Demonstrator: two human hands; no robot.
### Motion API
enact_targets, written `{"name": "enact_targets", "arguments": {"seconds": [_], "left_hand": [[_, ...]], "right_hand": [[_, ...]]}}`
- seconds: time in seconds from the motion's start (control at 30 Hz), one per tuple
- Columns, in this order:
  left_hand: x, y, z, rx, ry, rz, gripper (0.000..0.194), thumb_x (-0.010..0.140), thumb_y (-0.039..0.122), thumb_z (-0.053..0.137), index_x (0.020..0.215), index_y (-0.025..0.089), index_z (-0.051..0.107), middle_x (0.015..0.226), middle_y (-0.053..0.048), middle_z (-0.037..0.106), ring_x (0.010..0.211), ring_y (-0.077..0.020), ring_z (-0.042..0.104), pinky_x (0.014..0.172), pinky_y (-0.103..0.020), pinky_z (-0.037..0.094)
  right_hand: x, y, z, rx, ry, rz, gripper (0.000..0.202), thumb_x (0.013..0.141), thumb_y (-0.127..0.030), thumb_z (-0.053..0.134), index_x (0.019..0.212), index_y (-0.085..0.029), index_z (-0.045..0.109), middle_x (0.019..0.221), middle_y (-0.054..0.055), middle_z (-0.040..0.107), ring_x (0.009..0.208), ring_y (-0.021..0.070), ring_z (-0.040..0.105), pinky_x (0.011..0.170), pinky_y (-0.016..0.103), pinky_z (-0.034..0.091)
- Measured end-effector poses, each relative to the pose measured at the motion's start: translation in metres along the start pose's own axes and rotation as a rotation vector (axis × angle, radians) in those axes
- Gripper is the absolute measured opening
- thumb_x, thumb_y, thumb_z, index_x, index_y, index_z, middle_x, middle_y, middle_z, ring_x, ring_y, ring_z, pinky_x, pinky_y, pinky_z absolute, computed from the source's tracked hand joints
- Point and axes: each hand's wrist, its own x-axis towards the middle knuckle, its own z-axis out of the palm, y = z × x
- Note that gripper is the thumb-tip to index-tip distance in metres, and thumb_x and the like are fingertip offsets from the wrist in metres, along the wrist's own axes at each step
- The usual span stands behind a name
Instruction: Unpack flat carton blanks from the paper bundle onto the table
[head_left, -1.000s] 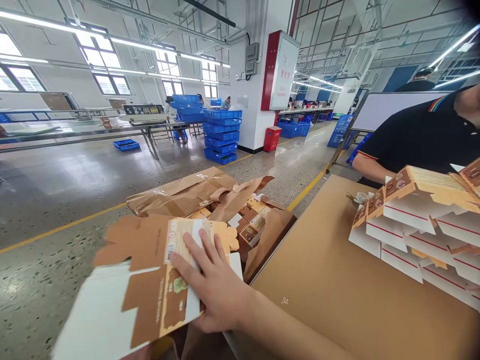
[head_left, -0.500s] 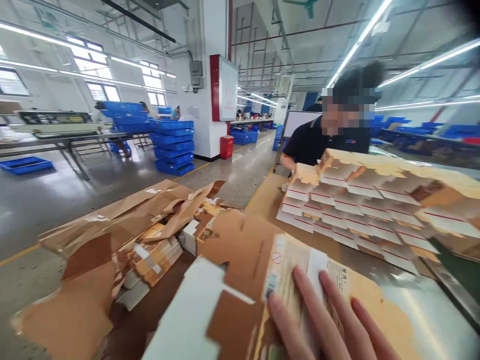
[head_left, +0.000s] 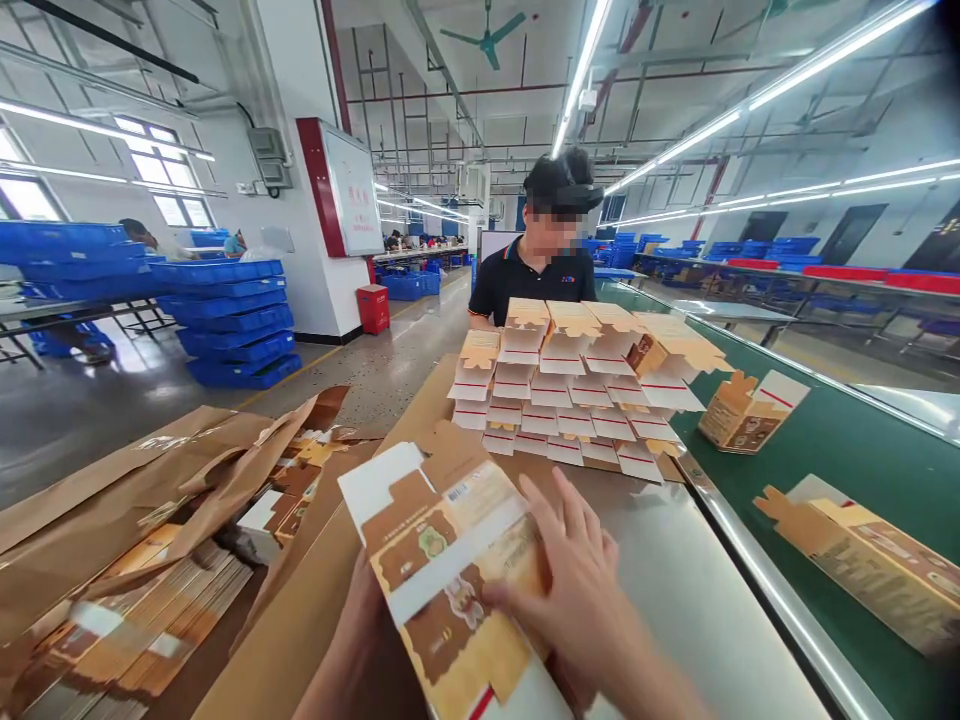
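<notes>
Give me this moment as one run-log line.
left hand: mostly hidden behind banded cartons; right hand: spread against them; ahead: stacked open cartons; right side: green belt

No words can be read for certain. At 6 o'clock, the front carton [head_left: 469,600] bears a barcode [head_left: 457,491] on its pale panel; the fine lettering along its brown panel is too small to make out. Red characters on the cabinet [head_left: 356,190] at 11 o'clock, white marks on the red bin [head_left: 373,312] at 10, and the shirt [head_left: 525,285] logo at 2 are all illegible.
</notes>
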Motion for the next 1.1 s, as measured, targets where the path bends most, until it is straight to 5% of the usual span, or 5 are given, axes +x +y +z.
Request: {"name": "enact_targets", "arguments": {"seconds": [0.2,0.4,0.53,0.8,1.1], "left_hand": [[-0.056,0.004,0.033,0.066,-0.002,0.159,0.073,0.075,0.082,0.032,0.139,0.045,0.038,0.12,0.002,0.07,0.109,-0.0306,0.066,0.08,-0.048,0.058],[-0.038,0.017,0.038,0.593,0.129,0.287,0.064,0.084,0.053,0.049,0.141,0.027,0.034,0.136,-0.009,0.059,0.121,-0.0338,0.058,0.092,-0.05,0.052],[-0.02,0.052,0.033,0.96,0.14,0.588,0.07,0.081,0.051,0.057,0.142,0.025,0.035,0.158,-0.007,0.029,0.145,-0.0264,0.024,0.117,-0.046,0.019],[-0.029,0.089,0.087,1.664,-0.315,0.508,0.015,0.076,0.037,0.063,0.083,0.024,0.062,0.089,-0.004,0.065,0.096,-0.03,0.051,0.089,-0.045,0.032],[-0.013,0.081,0.076,1.194,-0.369,0.372,0.032,0.082,0.051,0.054,0.067,0.022,0.049,0.066,0.004,0.045,0.057,-0.0118,0.045,0.054,-0.024,0.037]], "right_hand": [[0.026,0.019,-0.006,0.702,-0.311,0.112,0.052,0.077,-0.053,0.066,0.113,-0.019,0.049,0.116,0.013,0.069,0.1,0.0273,0.07,0.084,0.043,0.056],[-0.008,0.021,0.005,0.802,-0.303,0.111,0.049,0.082,-0.061,0.056,0.108,-0.021,0.046,0.126,0.014,0.061,0.113,0.0269,0.063,0.088,0.041,0.054],[-0.01,0.019,0.002,0.474,-0.108,-0.011,0.063,0.087,-0.05,0.052,0.136,-0.016,0.032,0.149,0.018,0.036,0.14,0.0314,0.032,0.108,0.052,0.038],[0.044,-0.034,-0.03,-0.132,-0.147,-0.342,0.006,0.084,-0.012,0.06,0.088,-0.016,0.059,0.097,0.01,0.065,0.098,0.0303,0.053,0.09,0.053,0.037],[0.061,-0.02,-0.013,0.38,-0.189,-0.517,0.028,0.087,-0.023,0.052,0.061,-0.021,0.04,0.068,-0.003,0.043,0.078,0.0189,0.045,0.082,0.037,0.031]]}}
